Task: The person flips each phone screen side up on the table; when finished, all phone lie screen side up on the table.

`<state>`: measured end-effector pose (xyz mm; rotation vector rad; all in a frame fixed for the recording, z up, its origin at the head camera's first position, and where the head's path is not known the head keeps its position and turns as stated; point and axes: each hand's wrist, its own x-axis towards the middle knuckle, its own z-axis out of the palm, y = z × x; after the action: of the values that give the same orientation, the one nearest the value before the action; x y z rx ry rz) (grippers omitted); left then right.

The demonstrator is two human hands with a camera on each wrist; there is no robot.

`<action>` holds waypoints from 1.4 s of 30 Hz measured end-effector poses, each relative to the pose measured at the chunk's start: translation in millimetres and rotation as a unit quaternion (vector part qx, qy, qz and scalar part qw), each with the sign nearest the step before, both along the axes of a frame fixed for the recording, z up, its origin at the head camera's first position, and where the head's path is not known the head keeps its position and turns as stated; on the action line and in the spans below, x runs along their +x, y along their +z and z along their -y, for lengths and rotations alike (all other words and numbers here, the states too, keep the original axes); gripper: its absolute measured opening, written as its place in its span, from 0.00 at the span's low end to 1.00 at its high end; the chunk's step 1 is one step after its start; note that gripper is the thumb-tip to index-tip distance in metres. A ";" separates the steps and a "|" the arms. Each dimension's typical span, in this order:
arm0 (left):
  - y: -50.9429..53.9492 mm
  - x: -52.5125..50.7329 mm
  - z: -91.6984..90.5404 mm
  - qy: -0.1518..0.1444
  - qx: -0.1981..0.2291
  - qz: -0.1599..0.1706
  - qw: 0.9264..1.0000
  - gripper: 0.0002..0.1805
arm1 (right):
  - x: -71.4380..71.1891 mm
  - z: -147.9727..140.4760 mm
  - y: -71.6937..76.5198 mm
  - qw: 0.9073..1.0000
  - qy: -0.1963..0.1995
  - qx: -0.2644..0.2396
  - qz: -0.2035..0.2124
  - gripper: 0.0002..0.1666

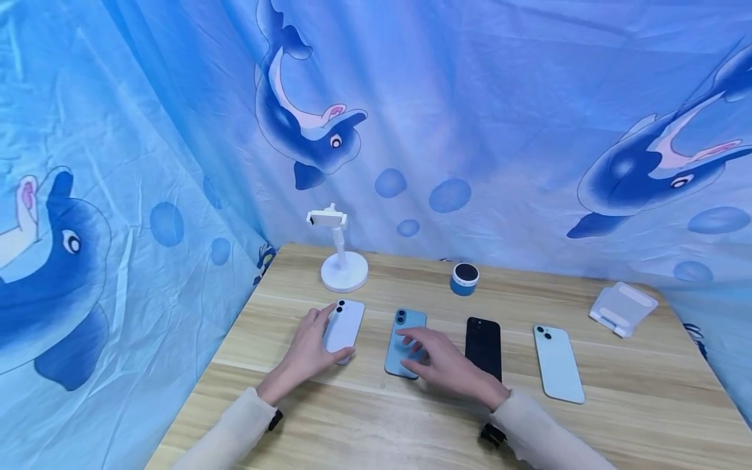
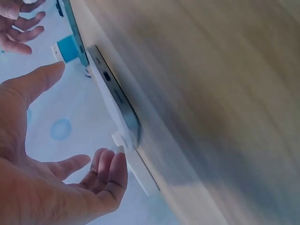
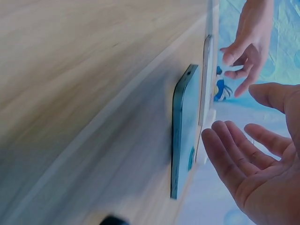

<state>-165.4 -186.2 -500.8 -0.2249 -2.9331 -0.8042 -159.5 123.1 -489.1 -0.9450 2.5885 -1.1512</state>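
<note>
Two phones lie nearest the hands, backs up on the wooden table (image 1: 352, 431): a white phone (image 1: 344, 325) and, to its right, a blue phone (image 1: 395, 350). The left hand (image 1: 307, 350) spreads thumb and fingers apart over the white one; whether the fingertips touch it, I cannot tell. The right hand (image 1: 442, 360) hovers above the blue one, thumb and fingers apart. Further right lie a black phone (image 1: 483, 341) and a pale phone (image 1: 559, 364). Behind stand a white phone stand (image 1: 344, 274) and a blue-and-white cylinder (image 1: 464, 287), before a dolphin-print curtain (image 1: 499, 130).
</note>
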 end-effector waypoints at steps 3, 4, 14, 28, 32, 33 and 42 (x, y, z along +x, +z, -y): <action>-0.8 -2.7 3.2 0.003 0.005 0.016 1.000 0.59 | -4.1 9.7 -1.8 1.000 0.006 -0.016 0.022 0.30; -0.8 -3.4 3.9 0.004 0.007 0.022 1.000 0.59 | -5.4 13.0 -2.5 0.999 0.007 -0.021 0.030 0.30; -0.9 -6.7 7.3 0.018 0.017 0.084 0.996 0.64 | -24.5 41.9 -2.2 0.992 -0.028 -0.067 0.099 0.26; -3.9 -14.2 6.1 0.012 -0.004 0.111 0.994 0.67 | -59.5 84.4 -5.0 0.967 -0.129 -0.088 0.202 0.28; -3.4 -16.5 4.4 0.009 -0.012 0.109 0.994 0.67 | -65.7 94.8 -11.6 0.958 -0.140 -0.100 0.228 0.30; -3.2 -17.0 3.9 0.009 -0.013 0.109 0.994 0.67 | -67.2 96.8 -13.1 0.956 -0.144 -0.103 0.233 0.30; 0.3 -19.8 0.1 0.004 -0.012 0.125 0.992 0.67 | -76.7 105.4 -20.2 0.936 -0.146 -0.126 0.295 0.34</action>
<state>-185.1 -186.3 -500.5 -0.1207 -3.1755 -0.8545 -236.3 17.7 -509.2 -0.1805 2.1539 -1.5754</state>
